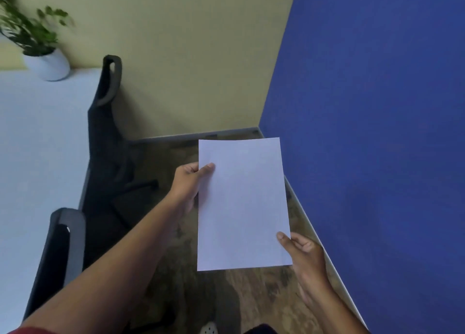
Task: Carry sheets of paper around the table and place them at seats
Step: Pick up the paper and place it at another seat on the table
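I hold white sheets of paper (242, 202) flat in front of me, above the floor between the table and the blue wall. My left hand (190, 182) pinches the upper left edge, thumb on top. My right hand (300, 252) grips the lower right corner, thumb on top. How many sheets are in the stack cannot be told. The white table (37, 137) lies to my left, with two dark office chairs pushed against its edge: one further ahead (107, 122), one close by (59, 253).
A potted plant in a white pot (46, 62) stands at the table's far end. A blue wall (377, 145) runs close on my right and a yellow wall (188, 56) closes the corner ahead. A narrow strip of patterned floor (221, 298) runs between chairs and wall.
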### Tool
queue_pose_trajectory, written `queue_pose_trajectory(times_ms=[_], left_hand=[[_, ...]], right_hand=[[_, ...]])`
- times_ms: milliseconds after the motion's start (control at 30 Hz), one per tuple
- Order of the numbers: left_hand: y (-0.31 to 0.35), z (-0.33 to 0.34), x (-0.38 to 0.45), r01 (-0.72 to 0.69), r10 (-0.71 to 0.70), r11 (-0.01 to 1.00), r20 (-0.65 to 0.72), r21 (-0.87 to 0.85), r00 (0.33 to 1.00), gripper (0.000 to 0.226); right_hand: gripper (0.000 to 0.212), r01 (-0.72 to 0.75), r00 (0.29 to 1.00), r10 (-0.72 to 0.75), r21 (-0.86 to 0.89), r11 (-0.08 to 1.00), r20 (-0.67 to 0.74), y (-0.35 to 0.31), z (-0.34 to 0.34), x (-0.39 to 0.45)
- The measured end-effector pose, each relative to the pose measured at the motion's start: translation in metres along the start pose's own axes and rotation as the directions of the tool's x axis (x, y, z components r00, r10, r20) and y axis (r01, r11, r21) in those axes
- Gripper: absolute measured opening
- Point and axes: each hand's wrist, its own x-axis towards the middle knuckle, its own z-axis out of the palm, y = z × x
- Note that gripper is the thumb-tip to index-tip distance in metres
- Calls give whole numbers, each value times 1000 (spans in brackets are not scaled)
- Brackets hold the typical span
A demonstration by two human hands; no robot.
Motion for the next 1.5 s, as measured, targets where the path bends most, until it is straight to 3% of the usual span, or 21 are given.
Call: queue_pose_trajectory(times_ms=[300, 500, 667, 800, 967, 1133, 1300, 1400, 1467, 1500], left_hand=[[53, -59, 118, -88, 76, 995, -246, -37, 966, 26], [100, -92, 188, -130, 84, 988, -428, -79, 900, 23], [138, -142, 236, -209, 92, 970, -609, -124, 788, 23], [156, -175, 261, -276, 86, 943, -671, -183, 737, 22], [191, -260, 321, -373, 87, 902, -756, -216, 649, 20], [229, -338, 353, -416, 81, 887, -821, -199, 565, 22], [264, -409, 370, -446, 85, 878, -861, -174, 502, 22], [277, -434, 366, -462, 96, 871, -864, -167, 494, 22], [271, -470, 359, -499, 50, 847, -905, -186, 422, 20], [271, -472, 357, -491, 63, 853, -899, -178, 434, 20]], right_hand=[[15, 20, 972, 5, -104, 994, 235, -54, 108, 166], [16, 69, 913, -13, -123, 990, 408, -113, 190, 274], [6, 142, 815, -21, -163, 976, 579, -170, 282, 346], [6, 152, 754, -20, -144, 978, 657, -198, 338, 369], [7, 190, 674, -21, -146, 971, 739, -226, 465, 409], [7, 250, 637, -41, -156, 956, 770, -263, 568, 413], [21, 352, 576, -134, -96, 931, 807, -301, 669, 419], [7, 361, 544, -135, -86, 929, 828, -319, 719, 420], [4, 397, 442, -65, -130, 909, 895, -321, 786, 419], [4, 401, 433, -80, -113, 909, 898, -325, 793, 419]])
